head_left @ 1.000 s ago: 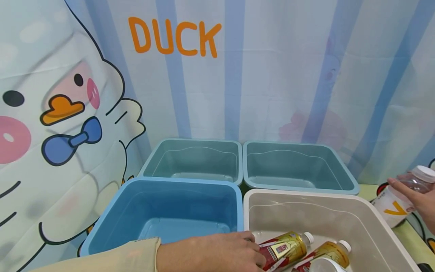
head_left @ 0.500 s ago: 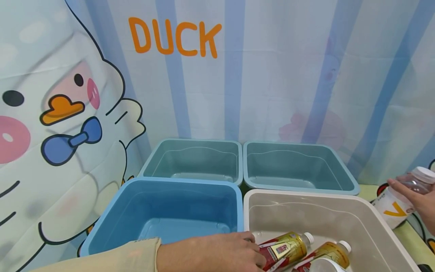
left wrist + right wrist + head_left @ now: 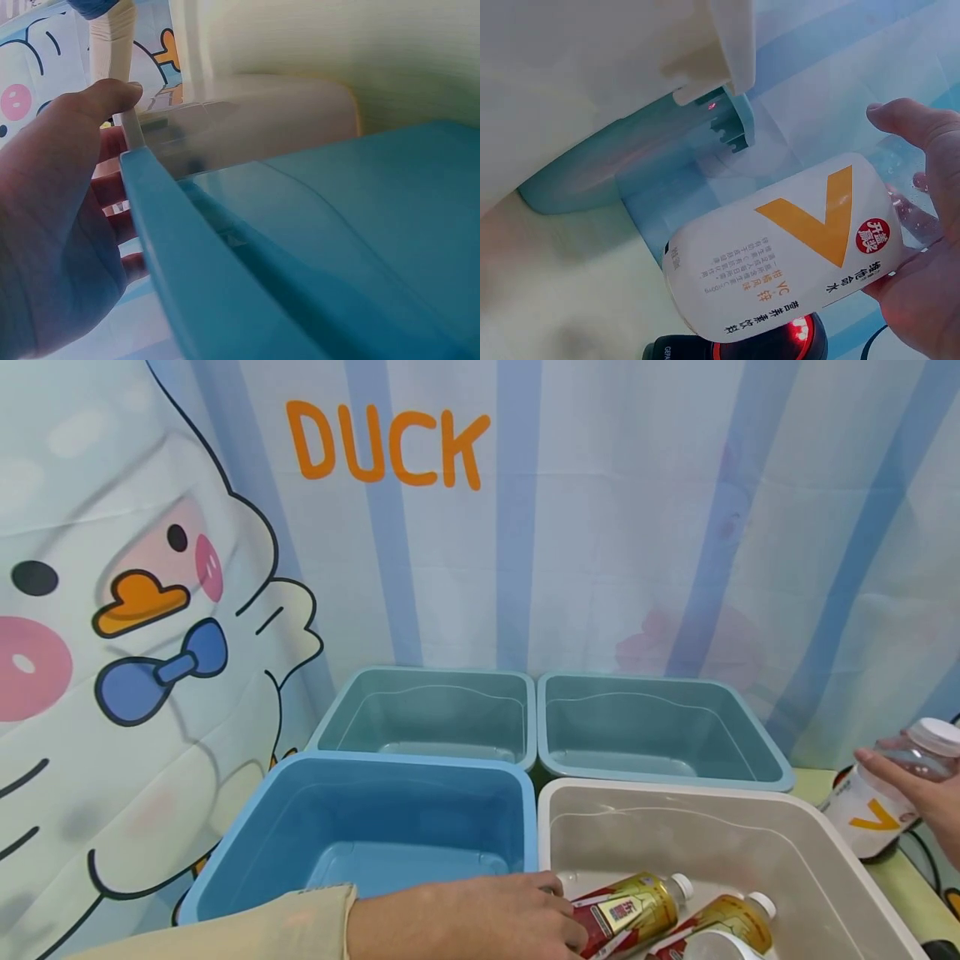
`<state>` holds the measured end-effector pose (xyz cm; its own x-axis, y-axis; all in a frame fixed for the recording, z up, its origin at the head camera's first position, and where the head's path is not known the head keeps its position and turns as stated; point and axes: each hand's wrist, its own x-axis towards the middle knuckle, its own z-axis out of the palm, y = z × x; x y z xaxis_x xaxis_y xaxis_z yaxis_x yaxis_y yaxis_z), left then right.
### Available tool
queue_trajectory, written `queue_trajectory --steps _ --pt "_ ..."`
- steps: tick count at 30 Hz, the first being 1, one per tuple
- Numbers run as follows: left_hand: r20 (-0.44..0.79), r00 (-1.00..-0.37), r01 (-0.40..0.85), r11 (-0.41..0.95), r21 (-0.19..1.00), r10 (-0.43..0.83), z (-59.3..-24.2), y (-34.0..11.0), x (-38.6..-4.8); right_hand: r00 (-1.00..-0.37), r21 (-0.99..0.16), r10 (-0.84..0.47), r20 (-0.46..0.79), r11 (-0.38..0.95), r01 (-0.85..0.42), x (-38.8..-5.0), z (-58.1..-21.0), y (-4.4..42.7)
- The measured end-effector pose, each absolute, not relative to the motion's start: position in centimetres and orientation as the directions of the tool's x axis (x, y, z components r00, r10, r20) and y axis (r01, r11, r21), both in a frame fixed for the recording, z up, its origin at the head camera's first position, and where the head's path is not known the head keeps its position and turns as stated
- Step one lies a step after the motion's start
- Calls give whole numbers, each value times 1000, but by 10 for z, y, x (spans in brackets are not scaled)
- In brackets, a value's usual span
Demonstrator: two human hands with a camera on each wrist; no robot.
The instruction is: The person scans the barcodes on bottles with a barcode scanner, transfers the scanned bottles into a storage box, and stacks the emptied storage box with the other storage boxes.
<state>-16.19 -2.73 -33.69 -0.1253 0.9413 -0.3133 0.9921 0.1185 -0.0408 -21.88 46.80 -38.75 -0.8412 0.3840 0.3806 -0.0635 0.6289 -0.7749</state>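
Observation:
In the head view, my left hand (image 3: 480,914) lies across the adjoining rims of the blue bin (image 3: 412,761) and beige bin (image 3: 675,789). The left wrist view shows this hand (image 3: 60,202) gripping there, thumb on the beige rim (image 3: 131,129) and fingers curled behind. At the far right, my right hand (image 3: 933,802) holds a tilted clear bottle (image 3: 862,818) outside the beige bin, its white cap uppermost. Its white label bears an orange V, and the right wrist view shows the bottle (image 3: 727,277) against the palm of the hand (image 3: 922,300).
Red-and-gold bottles (image 3: 626,910) and a white-capped container (image 3: 716,946) lie in the beige bin. Two green bins (image 3: 450,672) stand behind. A black device with a lit red ring (image 3: 806,341) sits below the held bottle; a striped duck curtain (image 3: 600,527) hangs behind.
The bottle in my right hand has risen slightly and tilted a little more upright. My left hand has kept its place on the rims.

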Motion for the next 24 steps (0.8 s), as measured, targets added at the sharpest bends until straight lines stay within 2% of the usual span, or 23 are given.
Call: queue_trajectory --steps 10,20,24 --pt "-331 -123 992 112 -52 936 -337 -27 -162 -793 -700 330 512 695 -163 -218 -376 459" --pt "-327 -122 992 110 -53 937 -338 -27 -162 -844 -726 283 456 667 -169 -222 -369 447" --pt "-325 -117 993 105 -54 938 -338 -27 -162 -839 -713 282 466 681 -167 -221 -364 440"
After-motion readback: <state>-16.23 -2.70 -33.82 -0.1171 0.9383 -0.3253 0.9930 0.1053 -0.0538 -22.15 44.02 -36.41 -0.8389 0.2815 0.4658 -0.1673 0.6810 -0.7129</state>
